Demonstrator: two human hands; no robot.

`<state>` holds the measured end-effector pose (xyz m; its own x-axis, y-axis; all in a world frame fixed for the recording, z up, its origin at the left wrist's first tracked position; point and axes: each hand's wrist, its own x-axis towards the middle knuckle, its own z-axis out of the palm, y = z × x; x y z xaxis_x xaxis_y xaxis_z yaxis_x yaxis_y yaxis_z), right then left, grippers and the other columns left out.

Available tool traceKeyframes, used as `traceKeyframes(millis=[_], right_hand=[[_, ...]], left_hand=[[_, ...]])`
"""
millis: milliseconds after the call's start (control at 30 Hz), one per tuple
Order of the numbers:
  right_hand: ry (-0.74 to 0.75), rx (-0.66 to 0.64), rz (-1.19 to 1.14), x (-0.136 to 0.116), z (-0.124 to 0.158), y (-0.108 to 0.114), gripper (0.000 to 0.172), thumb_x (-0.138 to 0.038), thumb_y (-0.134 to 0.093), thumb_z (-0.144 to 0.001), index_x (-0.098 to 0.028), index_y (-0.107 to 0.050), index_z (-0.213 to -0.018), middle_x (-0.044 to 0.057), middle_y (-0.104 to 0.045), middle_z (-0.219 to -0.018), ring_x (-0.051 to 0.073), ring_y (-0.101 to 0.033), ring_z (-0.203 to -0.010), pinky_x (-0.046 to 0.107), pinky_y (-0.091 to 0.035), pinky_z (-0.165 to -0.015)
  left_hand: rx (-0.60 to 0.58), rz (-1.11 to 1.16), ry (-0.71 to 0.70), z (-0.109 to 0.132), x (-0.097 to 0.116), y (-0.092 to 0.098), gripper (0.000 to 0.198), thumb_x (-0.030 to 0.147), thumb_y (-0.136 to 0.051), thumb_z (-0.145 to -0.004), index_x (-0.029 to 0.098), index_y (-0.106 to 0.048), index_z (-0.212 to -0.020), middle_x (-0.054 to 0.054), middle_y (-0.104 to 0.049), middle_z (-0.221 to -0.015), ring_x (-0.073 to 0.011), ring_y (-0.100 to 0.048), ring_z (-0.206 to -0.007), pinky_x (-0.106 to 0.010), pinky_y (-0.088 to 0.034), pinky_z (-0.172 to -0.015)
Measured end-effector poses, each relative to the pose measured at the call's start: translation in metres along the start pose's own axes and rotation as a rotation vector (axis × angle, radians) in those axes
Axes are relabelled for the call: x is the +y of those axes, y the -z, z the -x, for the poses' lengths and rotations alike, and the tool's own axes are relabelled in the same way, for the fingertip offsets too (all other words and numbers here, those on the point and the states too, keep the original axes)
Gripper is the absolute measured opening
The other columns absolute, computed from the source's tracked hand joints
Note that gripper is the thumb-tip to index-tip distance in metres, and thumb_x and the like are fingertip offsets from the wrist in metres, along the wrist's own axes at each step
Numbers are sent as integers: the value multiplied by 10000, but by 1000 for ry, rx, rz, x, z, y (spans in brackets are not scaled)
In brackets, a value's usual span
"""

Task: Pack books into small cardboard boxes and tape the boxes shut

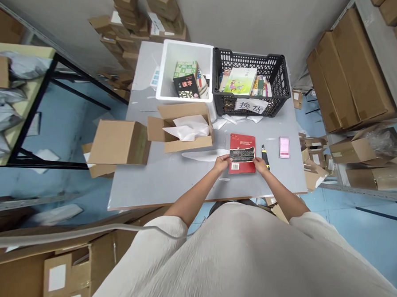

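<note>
A red book (242, 167) with a black torn-edge band of text and a barcode is held over the table's front half. My left hand (222, 162) is closed on its left edge, and my right hand (260, 165) grips the opposite edge. Just beyond my right hand lies a black and yellow utility knife (265, 157). Farther right rests a phone with a pink screen (284, 147). Left of the book stands an open cardboard box (188, 145) with white paper inside.
At the back of the grey table (170, 182) stand a white foam box (184, 99) and a black plastic crate (227, 106), both with books in them. Another cardboard box (114, 142) sits at the left edge. Shelves with cartons (355, 72) flank the right side.
</note>
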<state>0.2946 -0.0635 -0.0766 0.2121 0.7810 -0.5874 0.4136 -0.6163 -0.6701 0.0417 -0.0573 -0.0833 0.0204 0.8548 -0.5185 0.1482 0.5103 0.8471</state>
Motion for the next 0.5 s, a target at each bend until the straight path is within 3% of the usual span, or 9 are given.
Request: traceKeyframes(millis=[133,333,500], right_hand=[[-28,44,-86,-6,3,6,203,-412,-715,-885,-244,-693,-774,14,-798,-838,253,-763,-967,348,-606,-959],[23,7,-369,-16,10,14,271,-473,-832,-846,-239,-702,-888,38,-823,-856,264,-802,-979,367,-635,-939],[108,71,-282,-29,12,14,354,-544,-846,-861,-242,-711,-987,55,-849,-945,270,-815,-998,366,-650,-925]], left_hand=[[-24,16,21,-5,6,0,412,456,-909,-830,219,-871,-1165,-70,-893,-1073,-297,-816,-1128,-461,-660,-1053],[69,-36,97,-14,11,-5,328,417,-896,-847,203,-850,-1092,-62,-867,-1000,-294,-818,-1075,-396,-659,-986],[121,-134,74,-15,21,-16,433,330,-874,-858,214,-811,-1271,-111,-845,-1247,-299,-783,-1251,-418,-598,-1141]])
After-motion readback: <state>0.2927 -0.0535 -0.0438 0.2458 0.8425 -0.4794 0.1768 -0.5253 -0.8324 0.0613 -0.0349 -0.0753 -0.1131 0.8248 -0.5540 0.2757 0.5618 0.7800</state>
